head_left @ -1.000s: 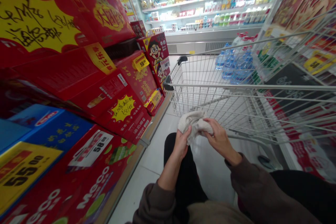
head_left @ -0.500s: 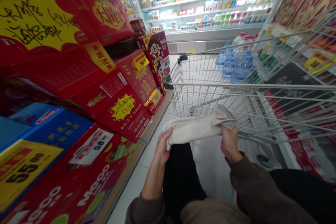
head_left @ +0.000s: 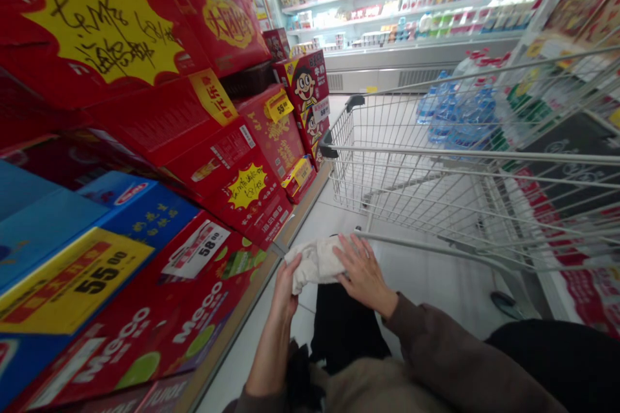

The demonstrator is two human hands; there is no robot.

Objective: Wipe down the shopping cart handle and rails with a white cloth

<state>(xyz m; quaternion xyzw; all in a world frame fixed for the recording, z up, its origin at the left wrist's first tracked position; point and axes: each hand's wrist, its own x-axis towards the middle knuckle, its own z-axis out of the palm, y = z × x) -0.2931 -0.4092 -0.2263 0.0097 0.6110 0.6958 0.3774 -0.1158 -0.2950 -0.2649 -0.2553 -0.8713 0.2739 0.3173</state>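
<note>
An off-white folded cloth point(head_left: 314, 262) is bunched low in front of me, above my dark trousers point(head_left: 346, 329). My left hand point(head_left: 285, 290) pinches its left end from below. My right hand point(head_left: 363, 274) lies on its right end with the fingers spread, pressing rather than gripping. Both hands are close together, and brown sleeves cover my forearms, the left pushed back from the wrist. The underside of the cloth is hidden by my hands.
A wire shopping cart point(head_left: 416, 155) stands ahead to the right, with its frame near my right hand. Bottled water point(head_left: 460, 116) shows through its mesh. Stacked red gift boxes point(head_left: 232, 168) line the left, and a lit refrigerated shelf point(head_left: 411, 13) stands at the far end of the aisle.
The cloth, stretched wide between my hands earlier, is now folded shorter and lower. My hands have come closer together, and the view has shifted slightly right.
</note>
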